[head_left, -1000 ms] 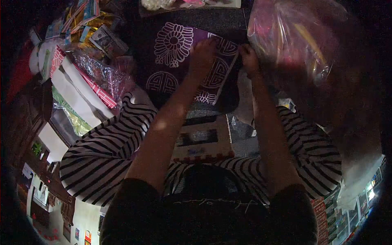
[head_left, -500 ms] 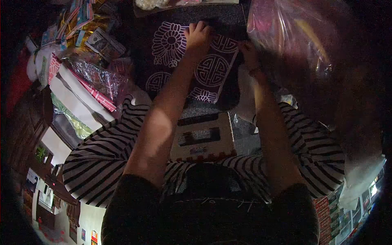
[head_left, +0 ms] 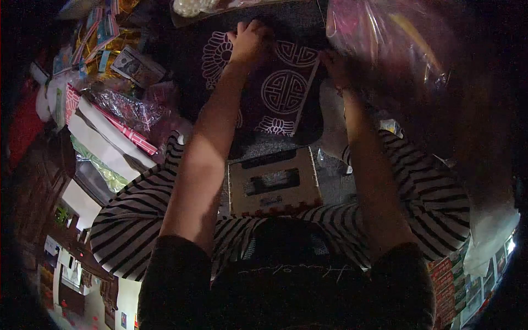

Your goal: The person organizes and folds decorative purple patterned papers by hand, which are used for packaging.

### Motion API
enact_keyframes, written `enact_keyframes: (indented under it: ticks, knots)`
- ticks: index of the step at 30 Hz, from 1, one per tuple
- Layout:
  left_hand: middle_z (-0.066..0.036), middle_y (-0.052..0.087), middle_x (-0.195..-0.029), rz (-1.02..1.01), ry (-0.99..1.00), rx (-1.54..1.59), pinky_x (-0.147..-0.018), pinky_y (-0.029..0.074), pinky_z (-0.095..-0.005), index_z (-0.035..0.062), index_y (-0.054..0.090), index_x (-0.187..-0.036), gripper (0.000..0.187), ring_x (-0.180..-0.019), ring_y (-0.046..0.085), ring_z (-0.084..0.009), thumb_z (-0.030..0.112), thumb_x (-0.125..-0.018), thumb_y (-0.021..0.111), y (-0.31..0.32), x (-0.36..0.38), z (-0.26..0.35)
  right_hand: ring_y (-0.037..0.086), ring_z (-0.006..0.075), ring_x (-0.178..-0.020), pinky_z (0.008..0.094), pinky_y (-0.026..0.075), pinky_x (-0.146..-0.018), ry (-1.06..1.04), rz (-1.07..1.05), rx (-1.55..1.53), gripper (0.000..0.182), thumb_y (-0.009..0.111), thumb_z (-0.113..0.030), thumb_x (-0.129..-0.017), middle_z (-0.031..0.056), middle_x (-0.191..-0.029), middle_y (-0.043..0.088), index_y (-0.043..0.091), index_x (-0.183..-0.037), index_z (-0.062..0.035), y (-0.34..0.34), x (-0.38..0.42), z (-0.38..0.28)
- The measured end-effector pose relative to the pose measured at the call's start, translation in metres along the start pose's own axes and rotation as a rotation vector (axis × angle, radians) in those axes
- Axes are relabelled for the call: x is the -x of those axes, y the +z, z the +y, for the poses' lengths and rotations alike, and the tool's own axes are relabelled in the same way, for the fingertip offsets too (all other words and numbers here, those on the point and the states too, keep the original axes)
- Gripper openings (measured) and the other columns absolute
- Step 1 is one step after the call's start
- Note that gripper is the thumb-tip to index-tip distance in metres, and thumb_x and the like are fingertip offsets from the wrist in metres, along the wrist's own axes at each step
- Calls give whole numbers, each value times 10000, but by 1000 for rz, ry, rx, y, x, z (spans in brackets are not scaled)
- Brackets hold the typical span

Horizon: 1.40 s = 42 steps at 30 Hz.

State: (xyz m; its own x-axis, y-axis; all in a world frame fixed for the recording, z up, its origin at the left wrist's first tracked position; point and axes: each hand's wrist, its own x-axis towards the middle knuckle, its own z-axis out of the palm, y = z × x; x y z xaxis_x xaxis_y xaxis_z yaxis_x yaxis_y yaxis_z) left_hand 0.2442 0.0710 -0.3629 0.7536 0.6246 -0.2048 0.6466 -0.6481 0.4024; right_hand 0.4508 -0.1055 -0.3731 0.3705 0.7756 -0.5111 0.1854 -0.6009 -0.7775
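Note:
A dark purple sheet [head_left: 254,104] printed with white round emblems and petal-like flowers lies flat in front of me. My left hand [head_left: 251,43] rests over its upper part, fingers spread and thumb apart, covering some of the large flower print. At the sheet's upper right corner is my right hand [head_left: 335,67], fingertips right at the edge. Deep shadow hides how those fingers are bent. Between my legs, nearer to me, sits a cardboard box [head_left: 239,188] with a cut-out window.
Clear plastic wrapping [head_left: 379,38] with pinkish contents bulges at the upper right. On the left lie crinkled plastic packets [head_left: 129,104], white folded material [head_left: 104,135] and a printed banknote-like bundle [head_left: 135,66]. A tray edge [head_left: 231,14] holding pale bead-like things borders the top.
My left hand has slid left and slightly up across the sheet, with its fingers spreading more. My right hand stays by the right edge. The whole view has shifted slightly.

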Motion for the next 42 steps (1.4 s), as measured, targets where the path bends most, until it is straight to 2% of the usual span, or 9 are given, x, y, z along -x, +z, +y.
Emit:
enact_keyframes:
  ticks: [4,6,12,16,18,25,28,30,42]
  knots:
    - [-73,462,-1268,15,-6,39,-923,295,-669,188,549,-1213,356,-1194,386,-344,315,-883,589,2,3,1,587,211,-924,376,452,-825,153,37,-147,445,591,-425,-885,82,-984,630,623,-1045,-11,3,-3,13]
    - [-127,457,-1284,519,-114,193,-1010,288,-595,104,496,-1261,396,-1183,410,-373,250,-898,551,13,12,7,576,215,-990,368,443,-870,195,-1,-174,450,596,-431,-883,91,-1047,614,602,-1074,-23,4,2,0]
    - [-158,288,-1471,203,119,285,-1105,215,-502,61,307,-1422,655,-1340,296,-337,248,-858,580,28,67,105,540,229,-1075,344,418,-919,-91,34,-134,401,589,-399,-903,102,-1093,595,582,-1114,-57,9,-15,54]
    - [-162,228,-1509,93,96,315,-1114,183,-515,61,280,-1442,674,-1377,242,-335,276,-864,552,58,78,129,561,231,-1035,342,420,-921,124,54,-220,350,577,-344,-919,104,-1081,604,593,-1115,-55,9,5,2]
    - [-158,226,-1512,104,78,195,-1115,171,-521,65,282,-1443,673,-1384,231,-333,285,-867,551,69,75,124,569,220,-999,351,437,-893,-149,95,-213,319,571,-313,-923,96,-1081,607,605,-1109,-57,12,3,21]
    - [-130,325,-1466,127,2,-310,-1109,192,-516,82,337,-1427,563,-1351,301,-298,247,-910,487,48,60,78,574,204,-940,344,451,-837,-23,102,-80,293,568,-295,-918,74,-984,620,612,-1077,-54,11,1,11]
    - [-127,335,-1462,295,64,-8,-1102,208,-524,130,360,-1424,534,-1338,325,-292,204,-907,471,53,60,70,582,229,-919,368,462,-816,-41,77,13,321,574,-300,-907,88,-970,621,606,-1099,-45,11,-2,9]
    - [-123,332,-1464,289,44,-63,-1099,218,-524,157,365,-1424,546,-1337,329,-287,214,-895,490,52,56,71,546,174,-894,346,436,-834,219,150,-162,331,602,-351,-903,47,-905,590,617,-1020,-42,13,7,-12]
    - [-112,319,-1475,241,19,-70,-1091,235,-531,192,395,-1407,538,-1355,306,-285,239,-886,525,44,57,74,543,185,-976,345,417,-889,186,265,-8,297,589,-317,-916,77,-1018,605,631,-1042,-52,22,-6,22]
